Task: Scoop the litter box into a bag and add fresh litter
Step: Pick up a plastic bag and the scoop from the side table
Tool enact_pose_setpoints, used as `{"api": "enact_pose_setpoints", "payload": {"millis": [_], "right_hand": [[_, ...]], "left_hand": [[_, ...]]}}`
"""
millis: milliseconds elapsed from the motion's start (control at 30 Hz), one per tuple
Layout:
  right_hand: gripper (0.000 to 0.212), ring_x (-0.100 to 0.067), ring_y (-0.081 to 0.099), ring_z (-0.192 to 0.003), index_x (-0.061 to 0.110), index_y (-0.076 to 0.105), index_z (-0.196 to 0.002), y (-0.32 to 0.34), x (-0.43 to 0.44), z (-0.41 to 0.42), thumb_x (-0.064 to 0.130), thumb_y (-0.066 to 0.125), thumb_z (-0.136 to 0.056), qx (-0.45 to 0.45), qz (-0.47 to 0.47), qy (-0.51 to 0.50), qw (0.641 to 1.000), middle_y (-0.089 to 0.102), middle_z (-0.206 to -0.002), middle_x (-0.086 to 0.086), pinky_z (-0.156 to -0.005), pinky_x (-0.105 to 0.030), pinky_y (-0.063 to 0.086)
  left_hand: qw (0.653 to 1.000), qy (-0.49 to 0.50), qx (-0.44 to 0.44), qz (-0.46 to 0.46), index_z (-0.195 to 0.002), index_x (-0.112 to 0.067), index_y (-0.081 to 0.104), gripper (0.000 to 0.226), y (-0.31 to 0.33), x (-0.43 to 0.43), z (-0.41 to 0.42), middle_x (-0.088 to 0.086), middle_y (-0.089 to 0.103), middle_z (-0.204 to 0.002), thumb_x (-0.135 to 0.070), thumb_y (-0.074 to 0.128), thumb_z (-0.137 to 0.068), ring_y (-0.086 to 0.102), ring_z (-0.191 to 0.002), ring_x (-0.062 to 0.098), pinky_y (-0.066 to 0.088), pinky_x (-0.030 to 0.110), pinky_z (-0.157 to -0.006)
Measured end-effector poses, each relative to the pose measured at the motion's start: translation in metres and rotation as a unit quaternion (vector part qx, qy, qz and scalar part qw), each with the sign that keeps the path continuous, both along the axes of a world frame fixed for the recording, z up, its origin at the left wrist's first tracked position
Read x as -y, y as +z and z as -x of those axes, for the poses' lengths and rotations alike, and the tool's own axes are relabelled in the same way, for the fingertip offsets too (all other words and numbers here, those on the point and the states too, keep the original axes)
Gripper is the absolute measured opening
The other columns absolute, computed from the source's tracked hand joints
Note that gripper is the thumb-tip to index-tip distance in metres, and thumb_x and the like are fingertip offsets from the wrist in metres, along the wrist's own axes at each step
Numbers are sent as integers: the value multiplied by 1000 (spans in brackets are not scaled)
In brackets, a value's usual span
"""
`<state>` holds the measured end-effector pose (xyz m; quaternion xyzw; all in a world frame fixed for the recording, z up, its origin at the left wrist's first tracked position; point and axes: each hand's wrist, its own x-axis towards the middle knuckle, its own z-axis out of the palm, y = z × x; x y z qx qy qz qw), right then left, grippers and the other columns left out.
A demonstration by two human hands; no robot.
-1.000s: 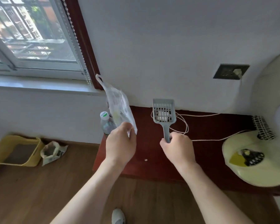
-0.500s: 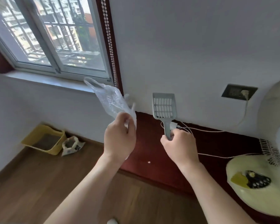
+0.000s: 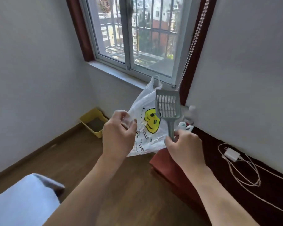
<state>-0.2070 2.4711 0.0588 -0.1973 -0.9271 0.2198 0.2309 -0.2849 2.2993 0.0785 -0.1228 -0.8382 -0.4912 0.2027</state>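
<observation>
Both hands grip: left hand (image 3: 119, 134) pinches the bag (image 3: 144, 128), right hand (image 3: 185, 144) holds the scoop (image 3: 167, 105) upright; litter box (image 3: 90, 123) sits well beyond.

Bag (image 3: 142, 108) — yellow smiley (image 3: 151, 122), black lettering too blurred to read.

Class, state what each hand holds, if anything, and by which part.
The left hand pinches the bag at its edge; the right hand grips the scoop by the handle's lower end.
</observation>
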Motion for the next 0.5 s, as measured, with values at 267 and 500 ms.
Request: {"api": "enact_pose_setpoints", "payload": {"millis": [267, 500], "right_hand": [[26, -21, 50, -58, 17, 53, -61, -19, 103, 110, 30, 67, -80, 25, 9, 66, 997, 52, -58, 3, -57, -27, 32], [26, -23, 55, -64, 12, 62, -66, -33, 195, 199, 34, 66, -80, 35, 9, 107, 994, 60, -63, 0, -61, -30, 41]], "left_hand": [[997, 75, -4, -8, -86, -25, 55, 16, -13, 121, 81, -10, 60, -69, -26, 71, -85, 59, -63, 9, 43, 17, -57], [990, 139, -11, 2, -86, -21, 55, 15, -33, 220, 156, -6, 60, -68, -25, 69, -85, 56, -58, 19, 52, 37, -61]]}}
